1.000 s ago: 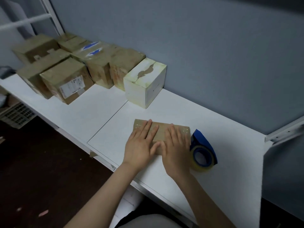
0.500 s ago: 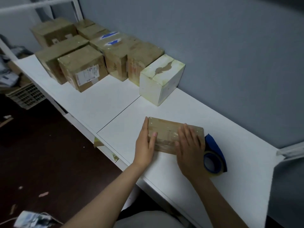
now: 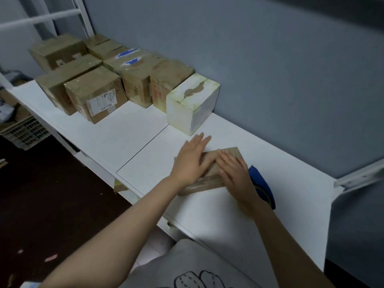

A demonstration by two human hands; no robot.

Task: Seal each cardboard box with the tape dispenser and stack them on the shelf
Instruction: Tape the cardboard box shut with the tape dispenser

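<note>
Count first: one flat brown cardboard box (image 3: 208, 182) on the white shelf board (image 3: 133, 132), close to the front edge, with one blue tape dispenser (image 3: 262, 183) just beside its right end. Further back there's one white cube-shaped box (image 3: 193, 104) and, as far as I can tell, seven brown cardboard boxes (image 3: 95, 94) bunched by the wall.

Left hand (image 3: 191, 161) lies flat on the box, fingers straight and together, tips past the far edge. Half a second ago it was gripping the left end. Right hand (image 3: 236, 173) is still flat on the right part, fingers slightly spread.
</note>
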